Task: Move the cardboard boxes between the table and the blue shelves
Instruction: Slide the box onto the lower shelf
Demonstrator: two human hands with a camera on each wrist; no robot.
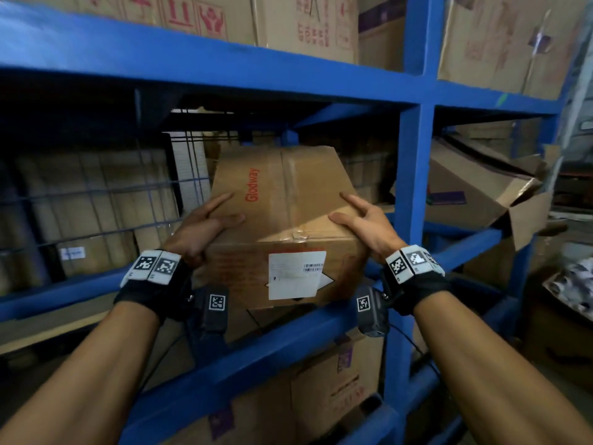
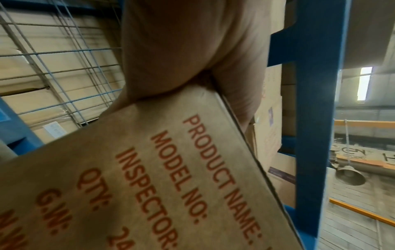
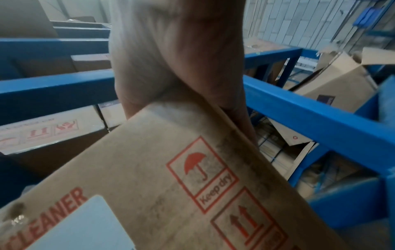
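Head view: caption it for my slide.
Both hands, left hand and right hand, hold a Glodway cardboard box at the blue shelf.

The cardboard box [image 1: 282, 200] reads "Glodway", "PRODUCT NAME:", "MODEL NO:", "INSPECTOR:", "QTY:", "Keep dry".

Both bare forearms reaching forward and upward, roughly parallel, each wrist wrapped in a black strap with white coded tags and a small dark camera unit slung beneath. Left hand [image 1: 205, 224] clasping the near left top corner of the cardboard box [image 1: 285, 207]: thumb and forefinger laid over the top face, palm against the side. Right hand [image 1: 365, 221] mirroring it on the near right top corner, thumb and forefinger spread on top, remaining fingers hidden down the side.
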